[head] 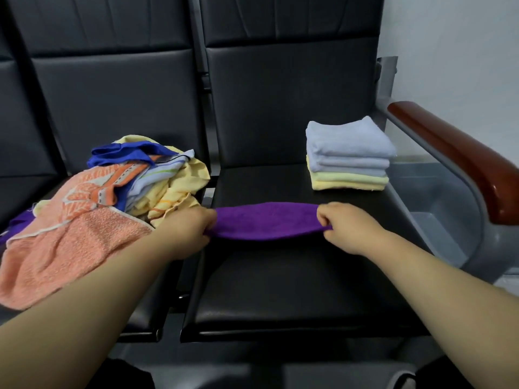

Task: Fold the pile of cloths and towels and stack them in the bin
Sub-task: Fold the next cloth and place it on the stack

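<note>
A purple towel (266,220) is stretched sideways over the black seat (280,290), held a little above it. My left hand (191,228) grips its left end and my right hand (345,226) grips its right end. On the seat to the left lies a loose pile of cloths (112,189), with an orange towel (61,248) in front and blue and yellow ones behind. A stack of folded towels (348,158), light blue over pale yellow, sits at the back right of the black seat. A grey bin (438,200) stands right of the seat, below the armrest.
A red-brown armrest (460,155) on a grey frame runs along the right side above the bin. Black backrests (280,94) rise behind both seats. A gap with metal brackets (207,192) separates the two seats.
</note>
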